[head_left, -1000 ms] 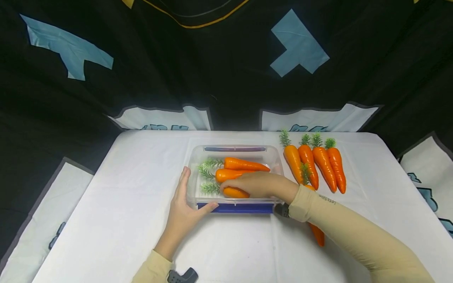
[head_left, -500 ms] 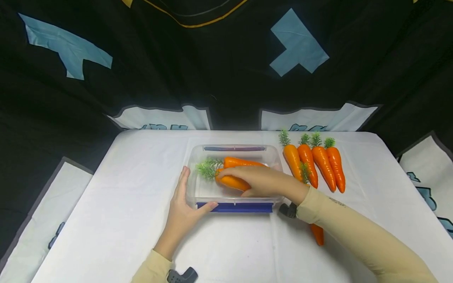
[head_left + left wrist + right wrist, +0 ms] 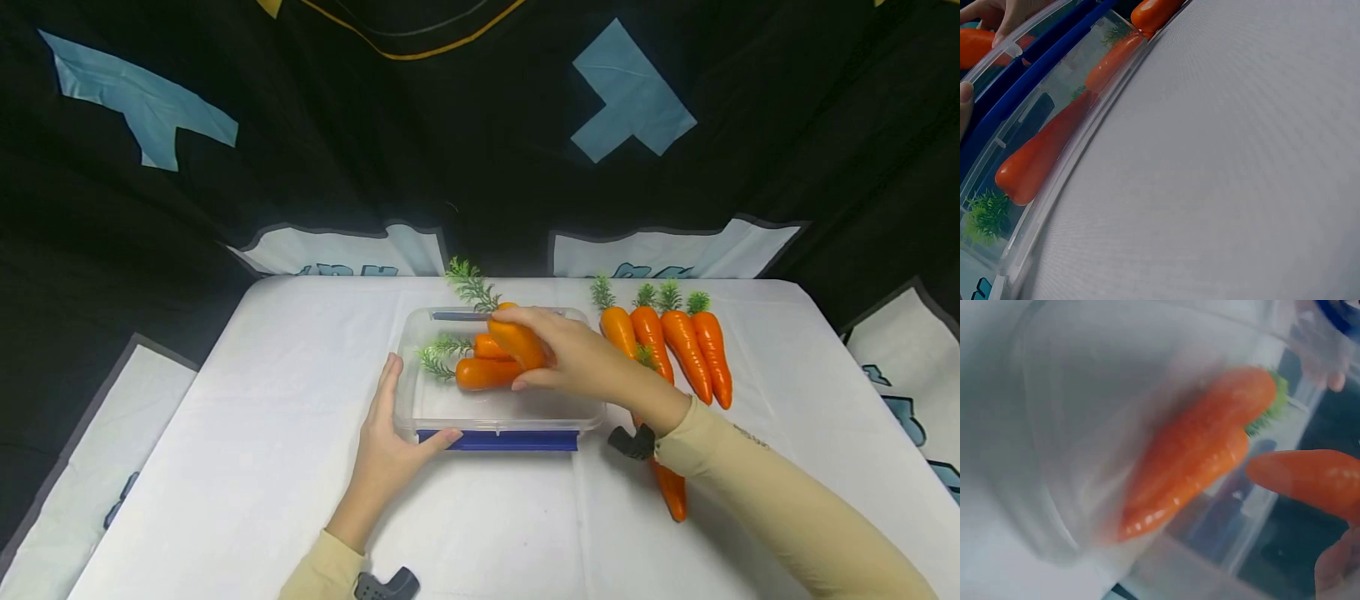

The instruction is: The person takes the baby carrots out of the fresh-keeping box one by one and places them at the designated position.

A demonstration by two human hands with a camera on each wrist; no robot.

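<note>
My right hand (image 3: pixel 577 350) grips an orange carrot (image 3: pixel 517 340) with a leafy green top, raised above a clear plastic box (image 3: pixel 555 408) with blue clips. The carrot's tip points out in the right wrist view, where the held carrot (image 3: pixel 1310 478) hangs over the box. Two more carrots lie side by side inside, the nearer carrot (image 3: pixel 483 375) partly covering the farther carrot (image 3: pixel 487 346). At the box's left front corner rests my left hand (image 3: pixel 390 446), its fingers straight along the side wall and its thumb on the front edge.
Several carrots (image 3: pixel 682 350) lie in a row on the white table (image 3: pixel 300 350) right of the box. Closer to me, another carrot (image 3: pixel 670 492) lies partly under my right forearm. A dark curtain (image 3: pixel 480 167) hangs behind the table.
My right hand has let go of the front carrot position, taken a carrot up out of the box and raised it toward the back rim. My left hand has stayed in place.
</note>
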